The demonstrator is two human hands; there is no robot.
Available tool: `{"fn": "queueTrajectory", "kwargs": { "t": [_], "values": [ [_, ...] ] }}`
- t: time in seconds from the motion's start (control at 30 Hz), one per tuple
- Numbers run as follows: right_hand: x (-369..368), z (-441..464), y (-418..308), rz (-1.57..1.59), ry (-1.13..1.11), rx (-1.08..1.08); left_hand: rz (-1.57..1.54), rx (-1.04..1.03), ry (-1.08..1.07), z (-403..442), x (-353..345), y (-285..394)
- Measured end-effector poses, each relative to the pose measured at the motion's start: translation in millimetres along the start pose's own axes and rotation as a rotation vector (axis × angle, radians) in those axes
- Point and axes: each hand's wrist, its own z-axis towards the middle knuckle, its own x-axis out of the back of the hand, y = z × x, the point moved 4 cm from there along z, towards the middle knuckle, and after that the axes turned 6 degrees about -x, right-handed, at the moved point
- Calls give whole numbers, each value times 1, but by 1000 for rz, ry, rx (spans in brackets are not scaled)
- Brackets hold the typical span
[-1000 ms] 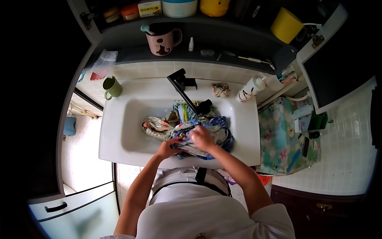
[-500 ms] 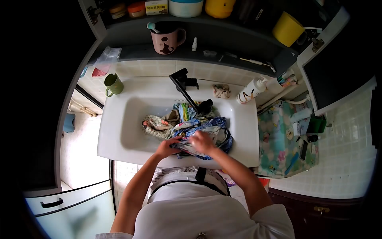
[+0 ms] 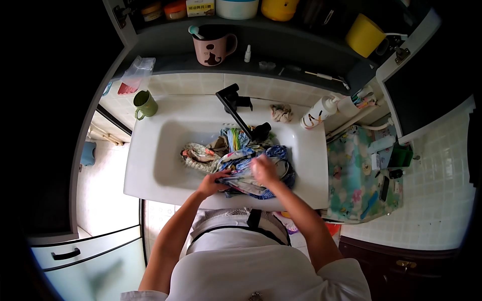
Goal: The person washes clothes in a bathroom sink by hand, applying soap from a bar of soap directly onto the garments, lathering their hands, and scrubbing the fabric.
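A bundle of wet-looking patterned cloth [image 3: 251, 183], mostly blue, white and grey, lies in the white sink [image 3: 168, 150]. My left hand [image 3: 213, 183] grips its near left edge. Just over the cloth is my right hand [image 3: 264, 170], closed and slightly blurred; what its fingers hold, if anything, is hidden. To the left in the basin lies a cream and red patterned cloth [image 3: 198, 156], bunched up. A black faucet [image 3: 241, 118] reaches over the bundle, its spout end close to the fabric.
A green mug [image 3: 145, 104] stands on the sink's back left corner. A crumpled cloth [image 3: 281, 113] and a white pump bottle [image 3: 319, 112] sit at the back right. Above runs a dark shelf with a pink mug [image 3: 210, 51]. Small items lie on the patterned cover [image 3: 346, 175] at right.
My right hand has moved up and to the right over the cloth, away from my left hand. My left hand keeps its grip, almost unmoved. The view has shifted slightly.
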Motion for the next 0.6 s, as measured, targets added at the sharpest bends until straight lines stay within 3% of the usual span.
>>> {"fn": "queueTrajectory", "kwargs": {
  "t": [0.03, 0.13, 0.23, 0.3, 0.37, 0.4, 0.53, 0.6],
  "values": [
    [10, 4, 16, 0, 98, -148, -6, -7, 13, 0, -2, 4],
    [13, 13, 17, -113, 146, -191, -40, -19, 69, -3, -7, 4],
    [-19, 19, -26, -115, 44, -128, -161, 25, 93, 1, -3, -6],
    [-32, 16, -61, 25, 51, 75, -264, 104, 105, 3, 2, -11],
    [-30, 3, -77, 57, -113, 145, -364, 211, 129, 3, 5, -11],
    [-25, -2, -75, 69, -142, 226, -340, 157, 134, 4, 5, -10],
    [6, -1, -9, -96, -69, -16, -226, -23, 193, 0, -2, -22],
    [5, 6, 8, -174, 112, -152, -135, -65, 226, 0, -7, -29]
  ]
}}
